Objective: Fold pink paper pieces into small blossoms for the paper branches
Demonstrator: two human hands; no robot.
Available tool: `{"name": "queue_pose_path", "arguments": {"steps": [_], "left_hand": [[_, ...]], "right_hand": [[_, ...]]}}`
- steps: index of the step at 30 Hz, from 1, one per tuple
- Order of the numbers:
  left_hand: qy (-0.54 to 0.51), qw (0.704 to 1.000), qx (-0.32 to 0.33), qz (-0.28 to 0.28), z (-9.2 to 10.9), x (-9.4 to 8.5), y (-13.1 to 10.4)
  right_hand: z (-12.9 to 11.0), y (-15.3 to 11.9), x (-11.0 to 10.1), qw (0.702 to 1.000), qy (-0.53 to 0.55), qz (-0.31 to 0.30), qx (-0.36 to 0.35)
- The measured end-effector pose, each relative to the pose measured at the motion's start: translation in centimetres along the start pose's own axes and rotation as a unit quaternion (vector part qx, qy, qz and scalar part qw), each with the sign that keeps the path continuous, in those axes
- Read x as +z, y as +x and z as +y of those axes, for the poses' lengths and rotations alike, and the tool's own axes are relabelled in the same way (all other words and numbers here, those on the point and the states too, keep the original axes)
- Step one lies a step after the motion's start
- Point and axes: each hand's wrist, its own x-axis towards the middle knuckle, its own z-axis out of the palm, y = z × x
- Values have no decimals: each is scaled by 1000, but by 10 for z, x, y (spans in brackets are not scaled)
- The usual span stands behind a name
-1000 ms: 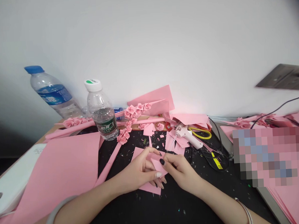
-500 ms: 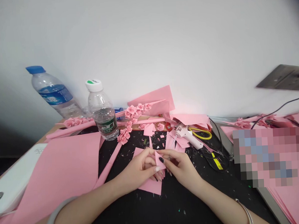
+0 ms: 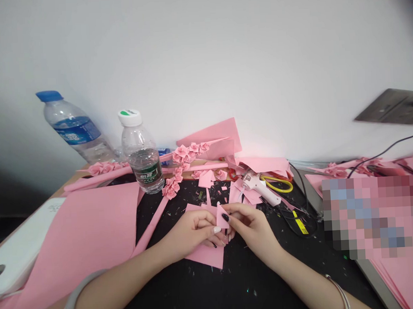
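A small folded triangle of pink paper (image 3: 221, 219) is pinched between my two hands above the black mat. My left hand (image 3: 196, 231) grips its lower left side, thumb in front. The thumb of my right hand (image 3: 248, 222) presses on its right edge, with the fingers behind. Below them lies a flat pink paper square (image 3: 210, 258), partly covered by my left hand. Just beyond the hands are a folded pink paper piece (image 3: 206, 178) and small scraps. A pink glue gun (image 3: 260, 188) rests to the right.
A clear water bottle (image 3: 143, 162) and a blue-capped bottle (image 3: 75, 126) stand at the left rear. Pink paper flower stems (image 3: 172, 187) lie behind my hands. A large pink sheet (image 3: 89, 225) covers the left side. Yellow-handled scissors (image 3: 279, 184) and black cables lie at right.
My left hand has shifted slightly down and left. The folded paper has turned a little and moved slightly right, still held in both hands.
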Motion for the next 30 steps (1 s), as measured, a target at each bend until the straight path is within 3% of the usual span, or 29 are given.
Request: {"name": "queue_pose_path", "arguments": {"steps": [6,13,18,25,30], "left_hand": [[13,1000,0,-8,2,1,0],[7,1000,13,-15,-5,-2,2],[13,1000,0,-20,-2,-2,1],[12,1000,-10,1,0,-1,0],[4,1000,-21,7,2,0,-1]], "right_hand": [[-2,1,-3,1000,-17,-20,9],[-1,1,-2,999,17,37,9],[0,-2,0,1000,-18,16,-12],[5,-6,-1,985,-137,38,-93],[6,-8,-7,933,-280,27,-224]]}}
